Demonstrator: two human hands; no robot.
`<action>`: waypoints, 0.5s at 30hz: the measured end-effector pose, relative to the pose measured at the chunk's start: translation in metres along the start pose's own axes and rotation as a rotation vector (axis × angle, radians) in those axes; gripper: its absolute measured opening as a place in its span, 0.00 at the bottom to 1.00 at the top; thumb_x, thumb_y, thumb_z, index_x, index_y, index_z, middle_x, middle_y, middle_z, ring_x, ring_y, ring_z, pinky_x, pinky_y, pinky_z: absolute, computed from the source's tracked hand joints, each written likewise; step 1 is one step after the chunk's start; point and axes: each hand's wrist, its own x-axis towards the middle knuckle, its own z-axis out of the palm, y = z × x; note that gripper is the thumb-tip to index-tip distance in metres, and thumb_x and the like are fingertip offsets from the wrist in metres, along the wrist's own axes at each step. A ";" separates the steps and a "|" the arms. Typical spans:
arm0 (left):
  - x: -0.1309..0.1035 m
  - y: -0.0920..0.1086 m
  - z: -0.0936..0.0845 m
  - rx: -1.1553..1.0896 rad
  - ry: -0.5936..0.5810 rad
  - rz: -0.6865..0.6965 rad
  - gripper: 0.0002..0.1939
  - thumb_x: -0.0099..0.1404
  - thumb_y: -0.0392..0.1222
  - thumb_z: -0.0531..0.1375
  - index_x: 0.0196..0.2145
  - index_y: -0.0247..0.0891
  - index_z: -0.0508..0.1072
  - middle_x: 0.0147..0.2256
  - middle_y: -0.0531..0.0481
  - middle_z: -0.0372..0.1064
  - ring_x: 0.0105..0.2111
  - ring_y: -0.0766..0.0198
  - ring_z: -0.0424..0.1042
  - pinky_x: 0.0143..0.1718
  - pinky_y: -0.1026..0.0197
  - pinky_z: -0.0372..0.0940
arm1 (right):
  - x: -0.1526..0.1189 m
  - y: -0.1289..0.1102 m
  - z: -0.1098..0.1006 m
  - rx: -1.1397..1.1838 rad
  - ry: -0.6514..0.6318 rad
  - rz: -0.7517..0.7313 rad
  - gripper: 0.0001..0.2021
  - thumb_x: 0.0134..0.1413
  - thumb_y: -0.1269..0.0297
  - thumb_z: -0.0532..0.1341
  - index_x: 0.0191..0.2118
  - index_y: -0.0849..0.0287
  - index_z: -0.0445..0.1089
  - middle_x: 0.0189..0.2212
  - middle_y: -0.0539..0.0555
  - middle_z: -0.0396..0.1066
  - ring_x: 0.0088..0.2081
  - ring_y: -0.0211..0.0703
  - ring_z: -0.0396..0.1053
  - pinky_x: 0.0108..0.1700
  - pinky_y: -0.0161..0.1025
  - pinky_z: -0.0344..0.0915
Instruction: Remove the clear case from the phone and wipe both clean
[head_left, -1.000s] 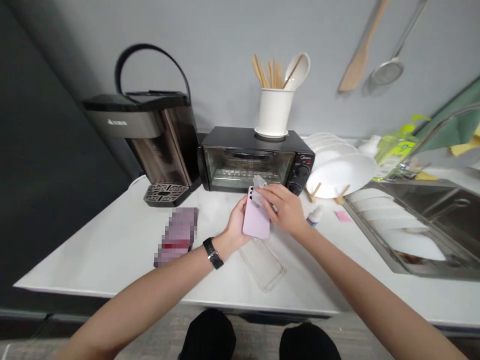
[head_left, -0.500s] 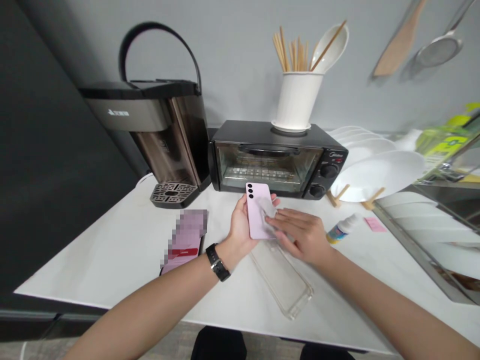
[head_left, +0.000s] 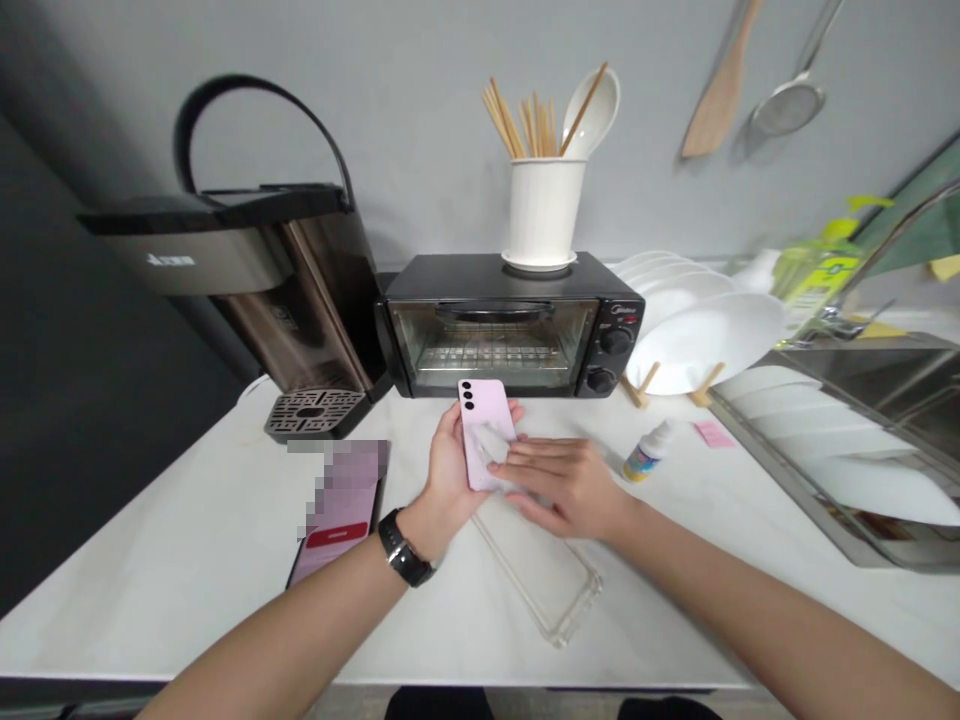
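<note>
A pale pink smartphone (head_left: 484, 398) rests back side up in my left hand (head_left: 448, 465), its camera lenses at the upper left. My left fingers wrap round it from below, with their tips showing at the right edge. My right hand (head_left: 559, 480) presses a white wipe (head_left: 491, 443) against the phone's back, pinched under the fingers. Beneath my hands a clear phone case (head_left: 551, 590) lies on the white counter. To the right stands a small spray bottle (head_left: 646, 452), slightly tilted in view, with a pink sticky note (head_left: 714, 434) beyond it.
A second phone (head_left: 341, 510), partly pixelated, lies left of my wrist. Behind are a water dispenser (head_left: 255, 300) and a toaster oven (head_left: 510, 285) carrying a white utensil holder (head_left: 546, 210). White plates (head_left: 705, 340) stand in racks at the right, beside a sink (head_left: 885, 365).
The whole view has shifted, so things appear further left. My right hand with the wipe has slid slightly down and left across the phone's back. My left hand still holds the phone.
</note>
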 end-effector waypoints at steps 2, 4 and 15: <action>-0.001 0.000 0.001 0.022 -0.004 -0.042 0.19 0.73 0.48 0.53 0.44 0.32 0.79 0.36 0.43 0.82 0.37 0.54 0.82 0.43 0.54 0.76 | 0.000 0.007 -0.001 -0.096 0.013 0.183 0.18 0.72 0.61 0.56 0.58 0.58 0.77 0.50 0.59 0.82 0.54 0.51 0.81 0.60 0.52 0.76; -0.004 -0.003 0.002 0.047 -0.030 -0.106 0.16 0.71 0.46 0.57 0.45 0.32 0.80 0.35 0.44 0.81 0.35 0.54 0.81 0.42 0.55 0.76 | 0.001 0.012 -0.001 -0.181 0.009 0.303 0.21 0.73 0.58 0.55 0.63 0.62 0.73 0.56 0.64 0.79 0.59 0.57 0.77 0.62 0.56 0.74; -0.008 0.002 0.007 -0.078 -0.014 -0.030 0.25 0.76 0.49 0.50 0.54 0.27 0.77 0.44 0.36 0.82 0.46 0.50 0.82 0.53 0.51 0.73 | 0.003 -0.003 0.002 0.055 0.114 -0.092 0.14 0.70 0.63 0.58 0.52 0.59 0.78 0.44 0.55 0.84 0.50 0.46 0.82 0.59 0.45 0.77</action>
